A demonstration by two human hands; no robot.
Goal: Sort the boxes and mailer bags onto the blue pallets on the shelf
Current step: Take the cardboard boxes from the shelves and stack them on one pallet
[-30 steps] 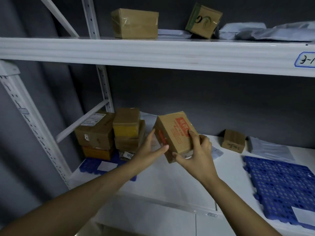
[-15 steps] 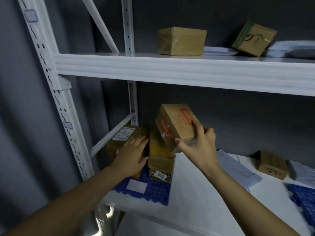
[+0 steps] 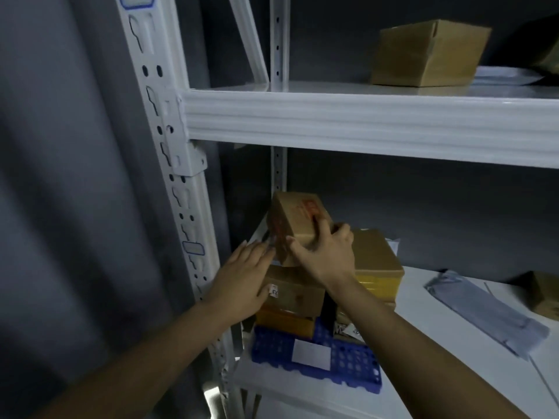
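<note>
Head view: the right hand (image 3: 326, 255) holds the red-printed box (image 3: 295, 219), fingers (image 3: 321, 229) and thumb clamped on its lower end, tilted over the box stack (image 3: 298, 293) on the blue pallet (image 3: 348, 365) at the shelf's (image 3: 287, 385) left end. The left hand (image 3: 242, 276), fingers straight and together, rests on the stack's side, probably bracing it for placement.

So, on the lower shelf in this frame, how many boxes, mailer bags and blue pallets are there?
Cardboard boxes: 6 (held box, labelled box, orange box, yellow-taped box, part-hidden box under it, right-edge box)
Mailer bags: 1 (grey mailer bag); the pale sliver behind the stack is unclear
Blue pallets: 1 (blue pallet)
Total: 8
</note>
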